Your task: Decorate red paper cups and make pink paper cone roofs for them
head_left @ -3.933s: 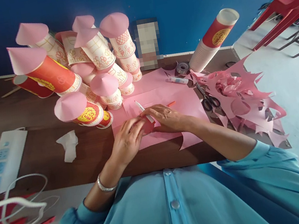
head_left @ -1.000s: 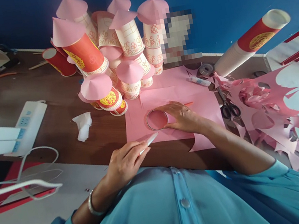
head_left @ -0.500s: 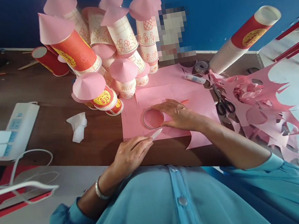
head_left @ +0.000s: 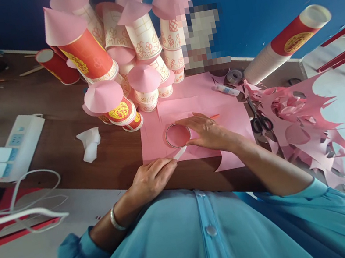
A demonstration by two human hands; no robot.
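One white, rectangular plastic power strip (head_left: 21, 144) lies at left; then one crumpled white tissue (head_left: 90, 144); at least eight pink paper cones (head_left: 103, 96) top red or white paper cups (head_left: 143, 38); the left hand (head_left: 153, 178) pinches one slim white pen (head_left: 180, 152) in closed fingers; the right hand (head_left: 207, 132) curls thumb and fingers about the right side of one thin-rimmed round ring (head_left: 166, 137) on pink paper sheets (head_left: 156, 152); one pair of black-handled scissors (head_left: 262, 124) lies further right; the gold emblems on the red cups and the print on one white tube (head_left: 227, 90) are illegible; the pen slants, its tip pointing up-right, just below the ring
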